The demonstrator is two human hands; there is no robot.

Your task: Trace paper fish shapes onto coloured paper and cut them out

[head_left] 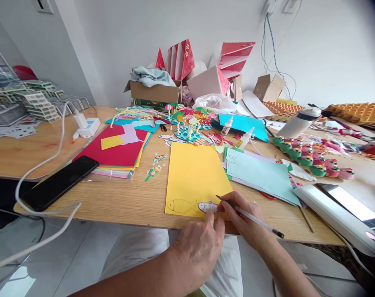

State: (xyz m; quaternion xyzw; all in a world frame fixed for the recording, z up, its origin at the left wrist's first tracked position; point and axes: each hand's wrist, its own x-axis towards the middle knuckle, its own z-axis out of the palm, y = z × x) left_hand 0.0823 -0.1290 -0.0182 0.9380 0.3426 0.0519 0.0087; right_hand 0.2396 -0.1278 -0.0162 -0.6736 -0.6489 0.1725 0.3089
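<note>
A sheet of yellow paper [196,173] lies at the table's front edge, with a fish outline [181,205] drawn in its lower left. Beside that outline lies a small paper fish cutout [205,206] with grey and white markings. My left hand [200,243] presses the cutout against the sheet with bent fingertips, which cover part of it. A pen [252,218] with a clear barrel is gripped in my right hand [241,212]. Its dark tip points at the yellow paper just above the cutout; whether it touches is hard to tell.
Left are stacked coloured papers [119,152] and a black phone [60,181]. A light blue sheet [261,175], glue bottles [227,126], painted bird figures [317,159] and a white device [336,218] stand right. Behind are paper crafts [189,128] and a cardboard box [155,90].
</note>
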